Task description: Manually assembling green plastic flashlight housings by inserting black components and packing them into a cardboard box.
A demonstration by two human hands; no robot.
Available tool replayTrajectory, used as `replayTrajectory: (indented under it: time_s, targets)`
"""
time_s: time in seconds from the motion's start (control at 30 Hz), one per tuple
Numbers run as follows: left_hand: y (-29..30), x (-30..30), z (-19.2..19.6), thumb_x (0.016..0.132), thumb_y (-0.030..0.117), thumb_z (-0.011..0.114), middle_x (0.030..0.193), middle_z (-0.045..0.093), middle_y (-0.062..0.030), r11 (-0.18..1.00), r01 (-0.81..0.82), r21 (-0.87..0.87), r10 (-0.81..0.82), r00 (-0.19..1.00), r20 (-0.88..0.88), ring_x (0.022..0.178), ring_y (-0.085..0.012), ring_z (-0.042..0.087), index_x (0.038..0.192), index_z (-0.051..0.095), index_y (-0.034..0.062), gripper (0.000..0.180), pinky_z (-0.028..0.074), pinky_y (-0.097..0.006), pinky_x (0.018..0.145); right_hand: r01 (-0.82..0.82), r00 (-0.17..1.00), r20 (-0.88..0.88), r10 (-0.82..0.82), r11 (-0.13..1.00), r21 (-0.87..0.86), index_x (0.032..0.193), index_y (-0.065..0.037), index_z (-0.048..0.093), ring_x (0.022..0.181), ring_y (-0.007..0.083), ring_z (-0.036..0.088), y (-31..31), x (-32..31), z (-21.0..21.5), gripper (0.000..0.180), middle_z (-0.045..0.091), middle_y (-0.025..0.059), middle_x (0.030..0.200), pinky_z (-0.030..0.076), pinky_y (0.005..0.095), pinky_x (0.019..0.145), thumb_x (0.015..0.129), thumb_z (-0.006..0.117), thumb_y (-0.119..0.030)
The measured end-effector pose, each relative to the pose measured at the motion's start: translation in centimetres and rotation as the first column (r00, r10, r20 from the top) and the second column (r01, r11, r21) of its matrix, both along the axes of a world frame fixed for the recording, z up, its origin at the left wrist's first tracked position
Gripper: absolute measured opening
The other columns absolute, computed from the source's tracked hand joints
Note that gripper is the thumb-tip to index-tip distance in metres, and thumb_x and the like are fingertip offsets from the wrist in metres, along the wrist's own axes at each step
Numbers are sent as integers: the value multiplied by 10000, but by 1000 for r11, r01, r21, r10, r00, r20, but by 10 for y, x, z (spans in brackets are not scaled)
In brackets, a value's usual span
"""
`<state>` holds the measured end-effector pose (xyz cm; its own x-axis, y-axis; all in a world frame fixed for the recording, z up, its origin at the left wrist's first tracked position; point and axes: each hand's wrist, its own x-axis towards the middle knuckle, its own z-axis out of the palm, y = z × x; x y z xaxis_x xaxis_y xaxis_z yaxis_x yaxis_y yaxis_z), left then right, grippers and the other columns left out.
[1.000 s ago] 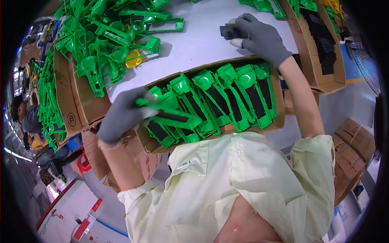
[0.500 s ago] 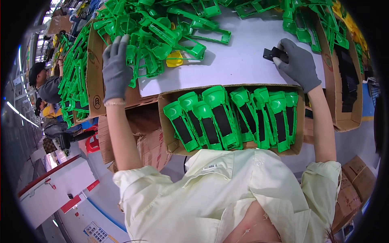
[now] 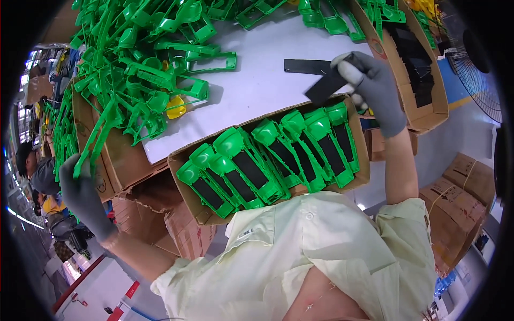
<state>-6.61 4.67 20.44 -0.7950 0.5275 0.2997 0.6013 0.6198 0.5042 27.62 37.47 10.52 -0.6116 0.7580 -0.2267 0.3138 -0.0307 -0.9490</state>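
Note:
My left hand [image 3: 83, 195], in a grey glove, grips the lower end of a long green plastic frame [image 3: 103, 136] at the left edge of a heap of green frames [image 3: 152, 69]. In its matching glove, my right hand [image 3: 375, 88] pinches a black rectangular panel [image 3: 325, 89] above the white tabletop [image 3: 243, 88]. A second black strip [image 3: 306, 66] reaches left from the same fingers; whether it is held or lies on the table I cannot tell. In front of my body, a cardboard box [image 3: 184, 200] holds several green frames with black panels [image 3: 246, 163] set in them.
At the right stands an open carton [image 3: 430, 122] with black panels [image 3: 417, 69] inside. A yellow part [image 3: 175, 107] lies by the heap. Beyond are a fan [image 3: 476, 75], stacked cartons [image 3: 455, 211] at lower right, and another person [image 3: 40, 174] far left.
My left hand has moved down and left and closed on a green frame. My right hand has come nearer, and the black pieces in it have fanned apart. The whole view has turned.

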Motion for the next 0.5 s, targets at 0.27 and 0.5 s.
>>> replayTrajectory:
  time_s: [0.27,0.5]
  targets:
    - [82,145,-84,865,69,560,982,654,-181,895,-91,438,-371,395,841,737,-207,669,1147,575,-38,302,544,-250,577,-188,972,-180,149,957,-223,1039,-18,553,516,29,539,-61,-6,26,207,621,31,678,377,153,419,877,577,-145]
    - [97,178,-94,877,-2,531,947,644,-181,837,-162,522,-504,143,852,752,-259,683,1148,542,-95,286,578,-262,585,-214,975,-68,212,977,-15,1005,-7,577,495,27,518,-74,-11,18,199,633,36,667,384,175,433,875,600,-155]
